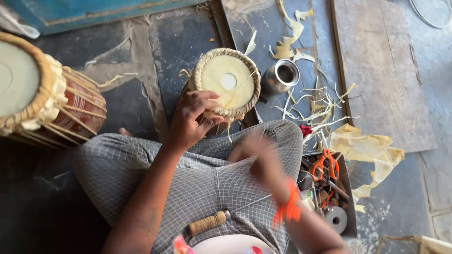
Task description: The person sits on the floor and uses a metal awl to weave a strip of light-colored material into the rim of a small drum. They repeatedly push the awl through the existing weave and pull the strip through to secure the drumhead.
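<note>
1. Head view, edges: small round drum head with pale skin and a braided straw-coloured rim sits on the dark stone floor just past the person's knees. A steel cup stands just beside its right edge; open floor lies to its left, up to the large laced drum at the frame's left edge.
2. Left hand: fingers curled over the near rim of the small drum head, gripping it, thumb side touching the braid.
3. Right hand: motion-blurred over the lap, cannot tell how open it is or whether it holds anything. Orange band on the wrist.
4. Cut off: large drum only partly in frame. Tray of tools at right is cluttered; orange-handled scissors are clear, the rest is hard to make out.
5. Surface: wooden spool of thread on the grey checked cloth of the lap. Pale hide scraps and thin strips litter the floor at right, beside a flat board.
</note>
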